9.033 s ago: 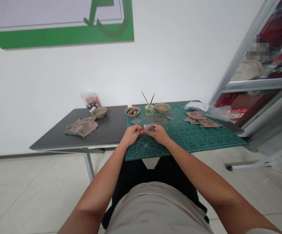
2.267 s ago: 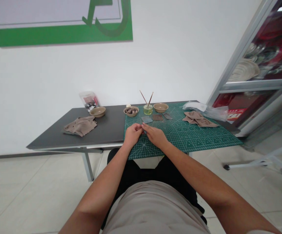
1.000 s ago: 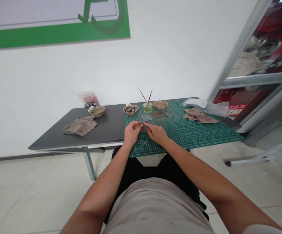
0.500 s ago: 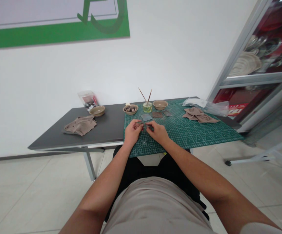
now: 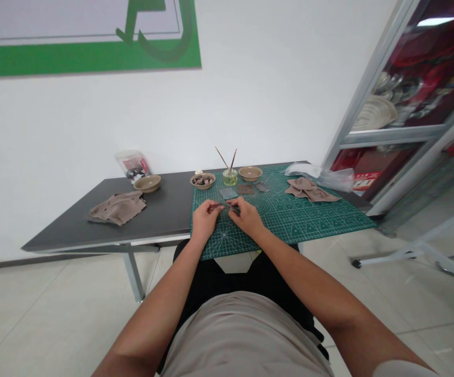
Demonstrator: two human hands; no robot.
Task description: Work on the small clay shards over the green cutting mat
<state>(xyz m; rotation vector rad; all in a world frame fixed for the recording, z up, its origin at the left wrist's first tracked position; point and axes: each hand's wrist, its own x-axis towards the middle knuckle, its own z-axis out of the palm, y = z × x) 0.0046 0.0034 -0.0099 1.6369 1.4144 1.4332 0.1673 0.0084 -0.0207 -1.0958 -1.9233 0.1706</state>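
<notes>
My left hand and my right hand rest close together on the near part of a green cutting mat. Each pinches something small and dark at the fingertips, too small to identify. Just beyond my fingers lie a grey-blue square sheet, a brown square sheet and a dark grey square sheet. Behind them stand a glass jar of yellowish liquid holding two thin brushes, a tan bowl of small stones and a plain tan bowl.
A dark grey table carries the mat. To its left lie a tan bowl, a crumpled cloth and a clear bag of items. Another cloth and a plastic bag sit at the right, near a glass-fronted cabinet.
The view has shifted, so the table sits further left and lower. My hands have drawn together, and the grey-blue sheet now lies just beyond my fingertips.
</notes>
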